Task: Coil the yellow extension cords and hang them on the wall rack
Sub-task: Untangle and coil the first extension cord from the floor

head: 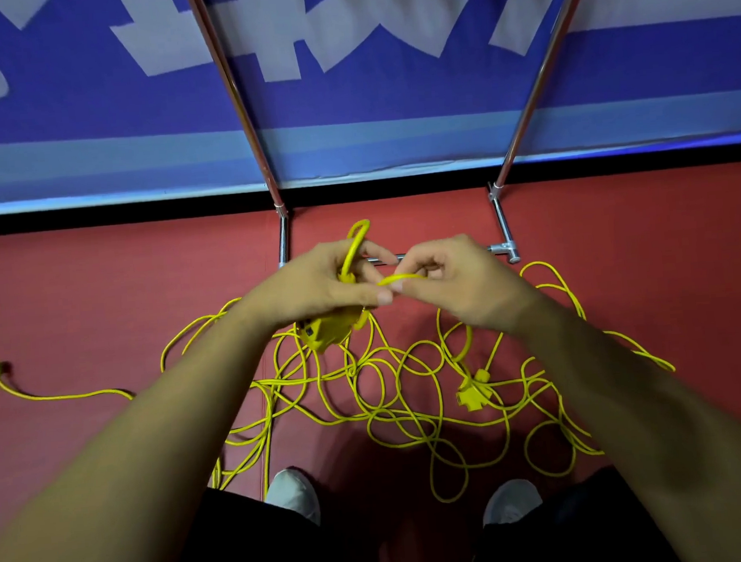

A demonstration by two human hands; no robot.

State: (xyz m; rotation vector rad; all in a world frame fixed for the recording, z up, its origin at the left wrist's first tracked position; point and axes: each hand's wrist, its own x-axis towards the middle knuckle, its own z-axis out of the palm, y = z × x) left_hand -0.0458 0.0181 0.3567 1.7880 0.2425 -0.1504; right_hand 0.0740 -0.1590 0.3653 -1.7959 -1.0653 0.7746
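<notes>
Red floor (98, 300) lies open at left and right. A blue banner (348, 107) bounds its far edge, with rack (284, 238) legs before it. Yellow cords (389, 389) sprawl tangled mid-floor. The left hand (316, 284) grips a loop and socket block (326, 331); the right hand (461, 283) pinches a strand.

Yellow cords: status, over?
Left hand grips socket block and one loop. Right hand pinches cord. Rest of cord tangled on floor, second socket block in the pile.
</notes>
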